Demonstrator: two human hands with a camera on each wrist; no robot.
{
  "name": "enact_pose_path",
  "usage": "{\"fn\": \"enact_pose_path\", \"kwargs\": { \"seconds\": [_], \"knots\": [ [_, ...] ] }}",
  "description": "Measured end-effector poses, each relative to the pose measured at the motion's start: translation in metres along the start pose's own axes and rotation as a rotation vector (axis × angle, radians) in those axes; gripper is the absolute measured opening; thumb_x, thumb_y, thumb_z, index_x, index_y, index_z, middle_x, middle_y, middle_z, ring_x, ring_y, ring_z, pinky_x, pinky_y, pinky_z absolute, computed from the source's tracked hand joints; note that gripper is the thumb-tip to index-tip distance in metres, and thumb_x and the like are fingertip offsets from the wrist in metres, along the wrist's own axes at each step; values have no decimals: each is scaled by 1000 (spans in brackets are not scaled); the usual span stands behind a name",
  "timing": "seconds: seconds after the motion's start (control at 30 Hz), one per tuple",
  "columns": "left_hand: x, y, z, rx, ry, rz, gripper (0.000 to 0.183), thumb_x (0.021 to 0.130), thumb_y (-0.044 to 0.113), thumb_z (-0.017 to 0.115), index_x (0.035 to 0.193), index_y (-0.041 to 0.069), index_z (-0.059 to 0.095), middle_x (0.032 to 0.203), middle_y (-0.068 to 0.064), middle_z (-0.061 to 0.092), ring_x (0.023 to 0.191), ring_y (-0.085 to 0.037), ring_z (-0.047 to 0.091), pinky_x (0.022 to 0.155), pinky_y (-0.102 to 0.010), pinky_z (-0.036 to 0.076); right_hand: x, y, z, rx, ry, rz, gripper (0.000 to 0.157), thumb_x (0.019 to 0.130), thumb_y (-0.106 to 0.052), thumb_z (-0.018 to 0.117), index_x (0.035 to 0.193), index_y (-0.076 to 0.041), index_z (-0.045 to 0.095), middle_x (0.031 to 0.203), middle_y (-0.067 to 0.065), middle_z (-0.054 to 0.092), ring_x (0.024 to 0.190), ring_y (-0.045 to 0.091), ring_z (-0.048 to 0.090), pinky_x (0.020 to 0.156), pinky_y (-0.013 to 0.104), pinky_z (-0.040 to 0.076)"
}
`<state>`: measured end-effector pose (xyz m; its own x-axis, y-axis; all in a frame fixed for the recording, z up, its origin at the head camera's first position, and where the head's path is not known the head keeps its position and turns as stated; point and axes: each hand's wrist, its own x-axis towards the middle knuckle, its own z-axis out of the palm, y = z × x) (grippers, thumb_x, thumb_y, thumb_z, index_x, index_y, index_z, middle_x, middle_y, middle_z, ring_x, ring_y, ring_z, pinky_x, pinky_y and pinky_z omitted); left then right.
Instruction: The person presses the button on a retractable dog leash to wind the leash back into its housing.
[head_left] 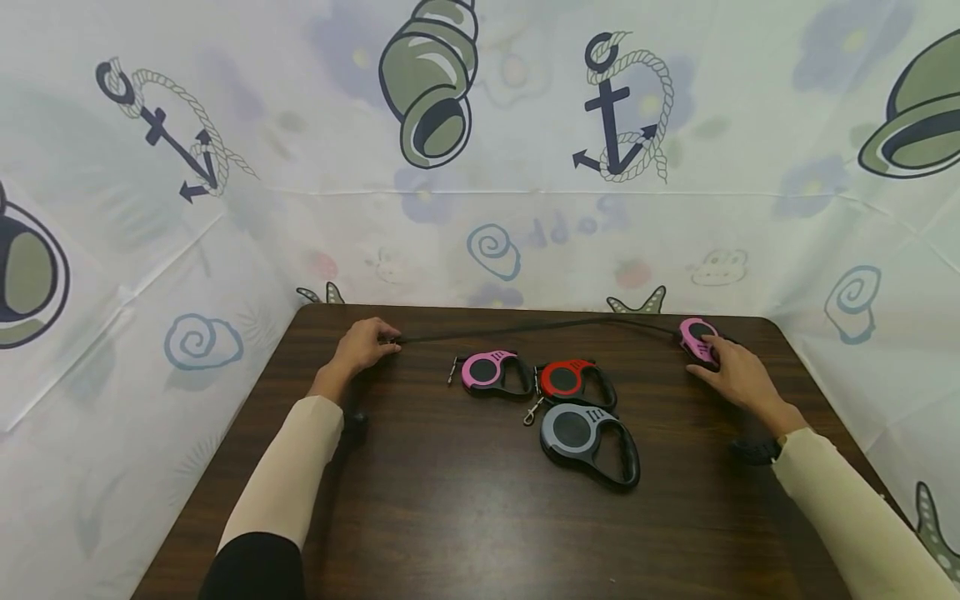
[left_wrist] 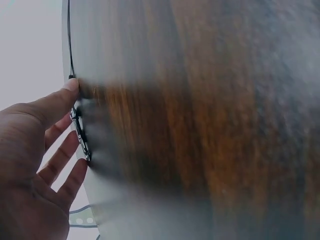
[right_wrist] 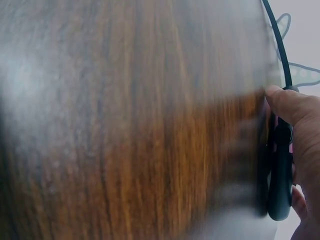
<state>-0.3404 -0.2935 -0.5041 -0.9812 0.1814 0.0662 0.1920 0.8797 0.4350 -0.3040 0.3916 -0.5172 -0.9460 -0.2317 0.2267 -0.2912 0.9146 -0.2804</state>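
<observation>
A dark cord [head_left: 517, 328] stretches along the far part of the table, out of a pink and black retractable dog leash [head_left: 696, 331]. At the far left, my left hand [head_left: 362, 344] pinches the cord's end between thumb and fingers. The metal clip [left_wrist: 80, 132] at that end shows against the fingers in the left wrist view. On the far right, my right hand [head_left: 738, 377] grips the leash's casing. Its black handle [right_wrist: 281, 187] appears beneath the hand in the right wrist view, where most of the casing is hidden.
Between the hands lie a second pink retractable leash [head_left: 482, 370], a red one [head_left: 561, 379] and a larger grey one [head_left: 572, 428]. A metal clip [head_left: 531, 414] lies beside the red and grey leashes. Patterned white cloth [head_left: 480, 208] hangs behind the brown wooden table [head_left: 465, 517].
</observation>
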Motion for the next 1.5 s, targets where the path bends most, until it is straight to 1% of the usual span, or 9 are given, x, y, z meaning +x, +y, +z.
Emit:
{"fn": "enact_pose_path", "kwargs": {
  "seconds": [0.1, 0.23, 0.37, 0.6, 0.87, 1.13, 1.23, 1.4, 1.5],
  "knots": [
    [-1, -1, 1, -13, -1, -5, 31, 96, 18, 80, 123, 4, 78, 130, -19, 68, 125, -43, 61, 105, -61, 48, 0, 2, 0, 1, 6, -4, 76, 94, -32, 83, 142, 17, 51, 103, 32, 67, 86, 41, 64, 80, 63, 51],
    [-2, -3, 1, -25, 9, 0, 26, 95, 17, 81, 118, 5, 80, 125, -18, 72, 121, -41, 64, 103, -61, 49, -1, 4, 1, -1, 13, -7, 75, 93, -32, 83, 142, 16, 52, 91, 24, 65, 75, 32, 58, 72, 55, 49],
    [-3, -2, 1, -39, 10, 1, 22, 94, 16, 81, 115, 6, 81, 121, -17, 74, 116, -39, 66, 100, -61, 51, -3, 6, 1, 6, 27, -7, 72, 92, -30, 84, 140, 14, 54, 85, 18, 64, 70, 26, 53, 67, 49, 45],
    [-4, -2, 1, -20, 3, 2, 19, 95, 17, 81, 111, 8, 82, 115, -14, 75, 112, -37, 68, 96, -60, 52, -5, 7, 1, 10, 47, -17, 67, 93, -26, 83, 139, 14, 53, 84, 18, 63, 69, 26, 53, 67, 48, 46],
    [-4, -2, -2, 50, -4, 48, 15, 96, 19, 80, 107, 8, 82, 103, -10, 78, 100, -32, 72, 90, -58, 54, -5, 8, -1, 10, 28, -1, 64, 95, -23, 80, 138, 14, 52, 82, 16, 60, 70, 27, 51, 64, 41, 39],
    [-3, -7, -6, 116, -24, 96, 16, 96, 22, 80, 106, 9, 82, 104, -8, 80, 98, -31, 73, 89, -57, 55, -4, 10, -4, 2, 17, 1, 63, 96, -23, 79, 139, 13, 52, 81, 14, 59, 69, 25, 51, 65, 40, 40],
    [-3, -9, -9, 123, -30, 111, 15, 96, 22, 80, 104, 10, 82, 104, -8, 80, 96, -30, 73, 89, -56, 55, -4, 10, -5, 5, 16, 0, 62, 97, -23, 78, 139, 13, 52, 80, 15, 60, 68, 25, 51, 64, 40, 39],
    [-4, -10, -11, 126, -37, 125, 15, 95, 21, 80, 104, 9, 83, 104, -9, 80, 96, -30, 73, 89, -56, 55, -2, 10, -7, 9, 8, 8, 61, 99, -24, 75, 140, 14, 51, 96, 34, 69, 71, 31, 58, 68, 50, 47],
    [-5, -11, -11, 123, -27, 130, 15, 94, 20, 80, 103, 9, 83, 100, -8, 80, 94, -30, 73, 88, -55, 55, -1, 8, -8, 7, 10, 9, 60, 100, -24, 74, 140, 14, 50, 104, 38, 69, 72, 31, 59, 69, 51, 47]
  ]
}}
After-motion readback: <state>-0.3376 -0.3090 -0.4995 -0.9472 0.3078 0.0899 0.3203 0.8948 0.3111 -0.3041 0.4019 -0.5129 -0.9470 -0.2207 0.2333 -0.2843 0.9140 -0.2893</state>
